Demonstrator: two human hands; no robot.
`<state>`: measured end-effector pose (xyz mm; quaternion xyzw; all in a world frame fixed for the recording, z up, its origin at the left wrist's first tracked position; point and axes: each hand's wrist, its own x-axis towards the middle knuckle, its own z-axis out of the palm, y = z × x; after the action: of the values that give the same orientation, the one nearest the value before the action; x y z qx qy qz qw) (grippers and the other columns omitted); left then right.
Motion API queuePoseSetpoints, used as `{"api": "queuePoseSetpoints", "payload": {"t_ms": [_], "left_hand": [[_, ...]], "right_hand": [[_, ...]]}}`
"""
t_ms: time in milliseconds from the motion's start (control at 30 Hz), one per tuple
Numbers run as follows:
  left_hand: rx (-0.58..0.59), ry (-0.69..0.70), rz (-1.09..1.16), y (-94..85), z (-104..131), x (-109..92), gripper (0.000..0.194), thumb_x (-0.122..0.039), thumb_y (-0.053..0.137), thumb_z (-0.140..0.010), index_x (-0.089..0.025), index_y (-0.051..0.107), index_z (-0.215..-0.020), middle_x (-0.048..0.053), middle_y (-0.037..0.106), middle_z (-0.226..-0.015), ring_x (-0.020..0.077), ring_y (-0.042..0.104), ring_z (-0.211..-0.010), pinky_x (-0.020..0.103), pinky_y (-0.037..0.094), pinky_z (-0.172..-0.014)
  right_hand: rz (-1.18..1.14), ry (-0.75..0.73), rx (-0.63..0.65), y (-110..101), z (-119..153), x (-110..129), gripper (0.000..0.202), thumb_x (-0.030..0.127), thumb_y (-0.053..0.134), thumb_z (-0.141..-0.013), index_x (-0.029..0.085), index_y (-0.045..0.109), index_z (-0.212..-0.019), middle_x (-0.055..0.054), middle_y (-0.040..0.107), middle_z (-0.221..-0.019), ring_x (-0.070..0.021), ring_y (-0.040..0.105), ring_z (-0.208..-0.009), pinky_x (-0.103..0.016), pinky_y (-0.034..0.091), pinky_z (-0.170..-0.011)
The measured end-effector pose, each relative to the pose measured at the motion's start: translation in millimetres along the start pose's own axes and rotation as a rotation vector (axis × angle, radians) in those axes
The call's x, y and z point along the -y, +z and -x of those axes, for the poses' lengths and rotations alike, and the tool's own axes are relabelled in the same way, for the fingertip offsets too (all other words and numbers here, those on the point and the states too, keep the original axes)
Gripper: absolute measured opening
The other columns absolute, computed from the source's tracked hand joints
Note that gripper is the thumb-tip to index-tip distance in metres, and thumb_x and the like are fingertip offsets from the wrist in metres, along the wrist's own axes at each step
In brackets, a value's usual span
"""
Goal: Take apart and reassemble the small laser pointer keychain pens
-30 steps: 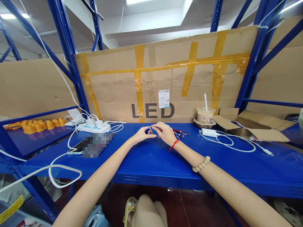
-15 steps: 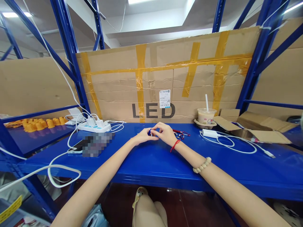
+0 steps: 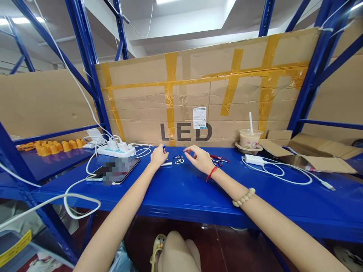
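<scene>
My left hand point(image 3: 159, 156) is over the blue tabletop point(image 3: 181, 192), its fingers closed on a small blue object point(image 3: 164, 146). Beside it on the table lies a white stick-like piece point(image 3: 166, 164). My right hand point(image 3: 199, 159) has its fingers apart with nothing between them. Between the hands lie a silvery clip-like piece point(image 3: 179, 161) and some small metal and blue parts. Partly behind my right hand sit red carabiner-like pieces point(image 3: 222, 159) with small parts by them.
Left are a power strip point(image 3: 116, 151) with white cables and two phones point(image 3: 126, 172). Right are a drink cup point(image 3: 251, 139) with a straw, a white adapter point(image 3: 254, 160) with its cable, and an open cardboard box point(image 3: 320, 151). Taped cardboard point(image 3: 141, 105) stands behind.
My hands were together around a small blue object. My left hand has moved left with a blue object in it, and my right hand has opened, uncovering the small parts between them.
</scene>
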<state>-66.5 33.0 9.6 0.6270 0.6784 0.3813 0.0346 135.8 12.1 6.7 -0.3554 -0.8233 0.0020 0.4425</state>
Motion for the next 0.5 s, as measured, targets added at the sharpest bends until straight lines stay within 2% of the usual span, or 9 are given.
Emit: {"api": "queuePoseSetpoints", "payload": {"t_ms": [133, 267, 500], "left_hand": [[0.059, -0.049, -0.048, 2.6, 1.2, 7.3, 0.023, -0.017, 0.065, -0.061, -0.019, 0.046, -0.074, 0.004, 0.063, -0.075, 0.0227, 0.059, -0.081, 0.029, 0.04, -0.067], [0.114, -0.056, -0.048, 6.8, 2.4, 7.8, 0.024, -0.014, 0.066, -0.059, -0.02, 0.046, -0.072, 0.001, 0.064, -0.074, 0.0196, 0.059, -0.08, 0.026, 0.04, -0.066], [0.127, -0.078, 0.057, 7.6, 1.2, 10.1, 0.025, -0.005, 0.062, -0.055, -0.019, 0.045, -0.066, 0.0, 0.061, -0.067, 0.0197, 0.058, -0.078, 0.027, 0.039, -0.068]], "right_hand": [[0.017, -0.014, -0.005, -0.1, 0.0, 0.3, 0.014, 0.029, 0.047, -0.082, 0.024, 0.06, -0.087, 0.003, 0.062, -0.085, -0.0067, 0.051, -0.052, -0.02, 0.033, -0.05], [0.03, -0.017, -0.012, 0.6, 0.3, -0.6, 0.014, 0.028, 0.047, -0.082, 0.025, 0.06, -0.087, 0.003, 0.062, -0.085, -0.0066, 0.051, -0.052, -0.02, 0.033, -0.049], [0.047, -0.028, -0.014, 2.2, 0.5, -2.4, 0.014, 0.03, 0.046, -0.083, 0.026, 0.059, -0.086, 0.004, 0.061, -0.084, -0.0062, 0.05, -0.051, -0.02, 0.032, -0.049]]}}
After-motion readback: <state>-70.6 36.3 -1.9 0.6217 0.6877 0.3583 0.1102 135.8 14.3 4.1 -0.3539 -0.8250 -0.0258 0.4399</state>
